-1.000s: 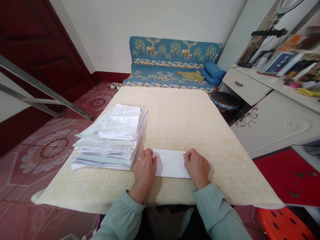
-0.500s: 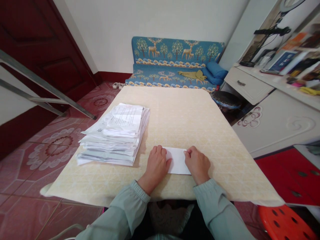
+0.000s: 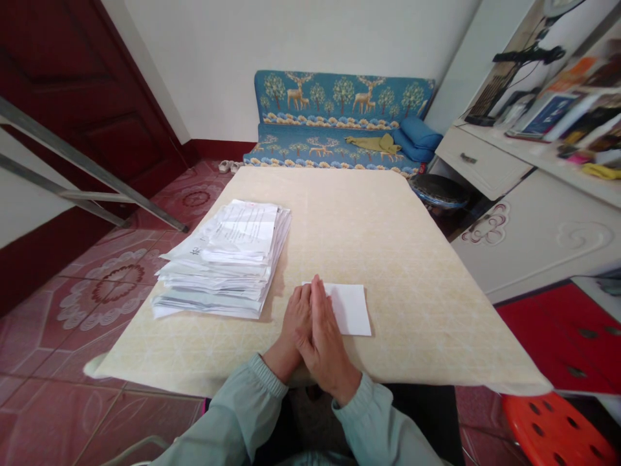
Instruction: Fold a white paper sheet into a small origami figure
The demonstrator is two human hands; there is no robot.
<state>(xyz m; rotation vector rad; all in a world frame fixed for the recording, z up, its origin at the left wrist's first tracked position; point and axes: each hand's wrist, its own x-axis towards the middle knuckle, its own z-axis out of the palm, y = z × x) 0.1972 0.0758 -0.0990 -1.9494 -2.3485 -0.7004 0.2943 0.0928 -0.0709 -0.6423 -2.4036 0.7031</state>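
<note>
Cream table [image 3: 398, 272] with a paper stack [image 3: 223, 259] and white sheet [image 3: 350, 309]

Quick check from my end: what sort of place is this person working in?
Probably a room in a private home: a low blue deer-pattern sofa cushion stands against the far wall, a white cabinet with a drawer sits at the right, and the floor is patterned red tile.

White paper sheet [image 3: 350, 309]: lower-left part hidden from me behind the right hand [image 3: 326, 333].
Stacked white papers [image 3: 223, 259]: print too small to read.
Colourful shelf items [image 3: 579, 126]: blurred.
Red perforated plastic stool [image 3: 548, 430]: cut off by bottom edge.
</note>
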